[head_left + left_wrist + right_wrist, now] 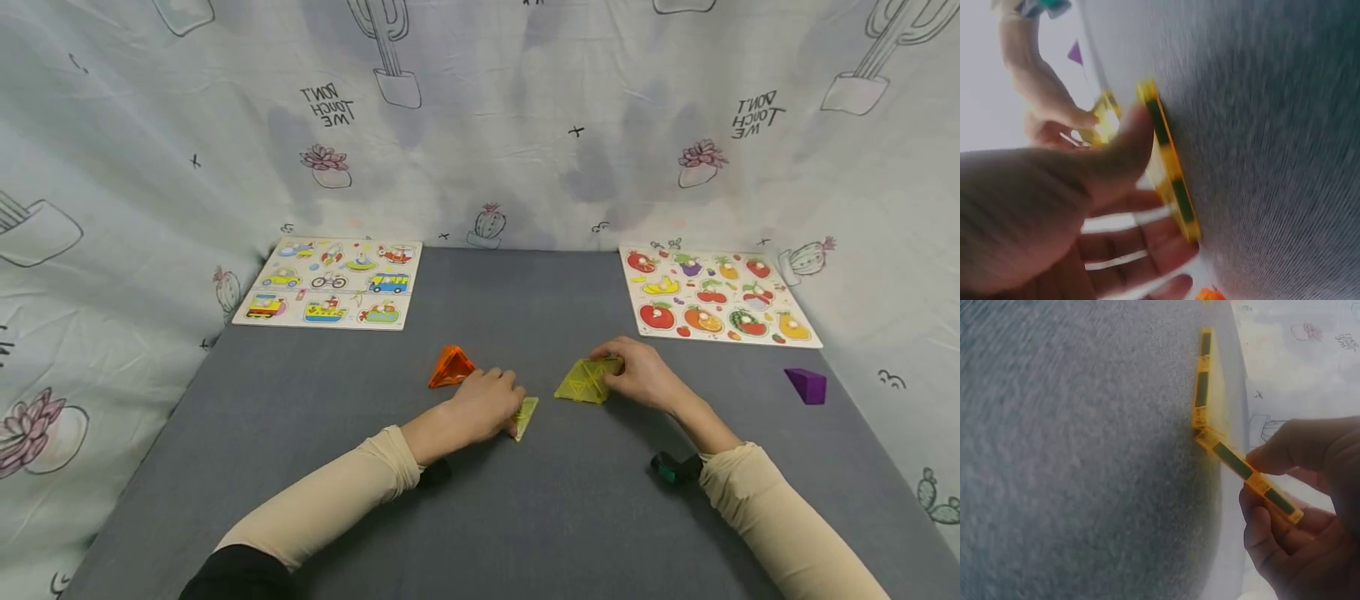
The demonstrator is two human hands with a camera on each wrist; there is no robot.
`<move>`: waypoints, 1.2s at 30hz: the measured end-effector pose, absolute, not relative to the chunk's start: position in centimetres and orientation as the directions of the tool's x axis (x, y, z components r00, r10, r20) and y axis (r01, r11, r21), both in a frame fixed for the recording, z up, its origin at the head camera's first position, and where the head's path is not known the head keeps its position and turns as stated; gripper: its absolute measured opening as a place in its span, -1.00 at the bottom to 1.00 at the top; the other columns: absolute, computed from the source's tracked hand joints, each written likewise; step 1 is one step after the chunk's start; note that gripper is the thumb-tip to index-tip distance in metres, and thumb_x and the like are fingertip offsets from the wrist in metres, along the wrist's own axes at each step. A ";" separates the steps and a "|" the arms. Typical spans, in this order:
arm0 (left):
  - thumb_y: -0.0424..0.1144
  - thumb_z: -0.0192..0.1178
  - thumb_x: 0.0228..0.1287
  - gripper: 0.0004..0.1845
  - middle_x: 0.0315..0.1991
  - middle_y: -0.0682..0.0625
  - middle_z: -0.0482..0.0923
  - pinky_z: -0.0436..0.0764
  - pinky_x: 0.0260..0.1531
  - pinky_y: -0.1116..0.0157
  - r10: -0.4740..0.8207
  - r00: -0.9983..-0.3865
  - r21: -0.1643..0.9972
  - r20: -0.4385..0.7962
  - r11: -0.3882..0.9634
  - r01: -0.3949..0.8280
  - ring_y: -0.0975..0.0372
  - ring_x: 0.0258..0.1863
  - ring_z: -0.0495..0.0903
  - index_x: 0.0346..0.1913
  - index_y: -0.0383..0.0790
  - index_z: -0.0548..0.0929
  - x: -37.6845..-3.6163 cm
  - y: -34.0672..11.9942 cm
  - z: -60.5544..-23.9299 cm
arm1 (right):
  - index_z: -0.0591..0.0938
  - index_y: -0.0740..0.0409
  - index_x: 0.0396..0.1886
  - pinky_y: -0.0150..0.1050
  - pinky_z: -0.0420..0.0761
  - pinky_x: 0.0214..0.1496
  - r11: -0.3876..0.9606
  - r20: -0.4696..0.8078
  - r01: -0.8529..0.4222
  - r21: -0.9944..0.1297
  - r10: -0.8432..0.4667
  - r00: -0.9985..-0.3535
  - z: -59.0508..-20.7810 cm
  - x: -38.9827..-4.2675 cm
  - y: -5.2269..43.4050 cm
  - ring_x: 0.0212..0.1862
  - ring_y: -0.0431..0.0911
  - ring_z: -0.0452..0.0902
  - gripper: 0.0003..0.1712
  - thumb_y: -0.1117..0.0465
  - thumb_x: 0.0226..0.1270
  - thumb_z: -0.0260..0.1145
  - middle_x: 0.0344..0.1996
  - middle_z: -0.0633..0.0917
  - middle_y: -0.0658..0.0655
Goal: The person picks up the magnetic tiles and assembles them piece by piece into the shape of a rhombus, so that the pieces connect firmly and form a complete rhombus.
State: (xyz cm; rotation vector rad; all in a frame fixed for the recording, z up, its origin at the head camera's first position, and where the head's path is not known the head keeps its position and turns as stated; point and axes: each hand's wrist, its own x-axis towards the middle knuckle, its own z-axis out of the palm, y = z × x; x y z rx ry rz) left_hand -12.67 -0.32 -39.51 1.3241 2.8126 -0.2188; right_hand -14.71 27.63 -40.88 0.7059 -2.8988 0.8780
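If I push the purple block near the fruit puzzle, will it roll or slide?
The purple block probably slides rather than rolls: its faces look flat with sharp edges. It seems small and likely light. The grey tabletop looks fabric-like, so it may drag a little.

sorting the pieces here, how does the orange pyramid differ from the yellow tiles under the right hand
The orange pyramid is orange; the yellow tiles are yellow-green. The orange pyramid stands closed as a solid shape, while the yellow tiles are mostly spread out on the grey table, one lifted at an angle. No hand grips the orange pyramid, which sits beside the left hand; the right hand pinches the yellow tiles. Both are see-through plastic triangles.
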 end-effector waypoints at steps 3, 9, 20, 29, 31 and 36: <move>0.14 0.26 0.18 -0.63 -0.32 0.00 0.50 0.40 -0.44 0.32 0.724 -0.690 -0.171 -0.032 0.676 0.717 0.18 -0.37 0.46 -0.17 -0.07 0.66 -13.1 -0.2 -39.7 | 0.69 0.24 -0.04 -0.31 0.50 -0.27 0.715 0.141 -0.447 -0.538 -0.446 -0.884 -40.7 -14.6 27.4 -0.24 -0.09 0.53 -0.62 0.45 0.08 0.34 -0.10 0.70 0.20; 0.12 0.19 0.29 -0.63 -0.22 -0.02 0.52 0.48 -0.37 0.28 0.686 -0.728 -0.181 -0.013 0.714 0.676 0.16 -0.29 0.47 -0.04 -0.05 0.66 -13.7 0.8 -40.1 | 0.67 0.24 0.01 -0.33 0.52 -0.30 0.696 0.137 -0.456 -0.554 -0.464 -0.875 -40.6 -14.4 25.9 -0.30 -0.20 0.53 -0.60 0.40 0.12 0.38 -0.16 0.74 0.16; 0.02 0.30 0.26 -0.63 -0.17 -0.05 0.55 0.58 -0.35 0.26 0.709 -0.705 -0.126 0.008 0.700 0.703 0.14 -0.24 0.54 0.01 -0.12 0.65 -14.1 1.3 -40.6 | 0.70 0.24 -0.11 -0.39 0.50 -0.42 0.730 0.170 -0.363 -0.579 -0.328 -0.929 -41.3 -14.0 24.7 -0.42 -0.25 0.53 -0.70 0.31 0.12 0.45 -0.45 0.71 0.06; -0.39 0.17 0.34 -0.90 -0.33 -0.10 0.57 0.55 -0.43 0.26 0.688 -0.722 -0.044 0.078 0.726 0.686 0.10 -0.36 0.55 -0.19 -0.18 0.67 -14.5 1.2 -40.5 | 0.67 0.29 -0.02 -0.30 0.55 -0.36 0.750 0.181 -0.374 -0.546 -0.331 -0.926 -41.0 -13.7 24.1 -0.37 -0.17 0.59 -0.63 0.33 0.14 0.42 -0.38 0.72 0.13; -0.39 0.16 0.36 -0.90 -0.35 -0.09 0.54 0.49 -0.47 0.29 0.683 -0.727 -0.022 0.076 0.730 0.683 0.12 -0.39 0.52 -0.20 -0.18 0.67 -14.6 1.2 -40.2 | 0.67 0.30 -0.01 -0.29 0.56 -0.35 0.752 0.186 -0.381 -0.538 -0.335 -0.924 -40.8 -13.6 23.9 -0.36 -0.16 0.59 -0.63 0.33 0.15 0.42 -0.37 0.72 0.14; -0.39 0.19 0.33 -0.90 -0.32 -0.10 0.53 0.50 -0.40 0.29 0.693 -0.719 0.177 0.061 0.701 0.691 0.14 -0.39 0.50 -0.17 -0.23 0.68 -15.3 1.4 -39.2 | 0.69 0.28 -0.06 -0.29 0.58 -0.33 0.739 0.201 -0.405 -0.538 -0.354 -0.913 -40.6 -13.5 23.7 -0.34 -0.16 0.59 -0.67 0.33 0.15 0.44 -0.33 0.72 0.14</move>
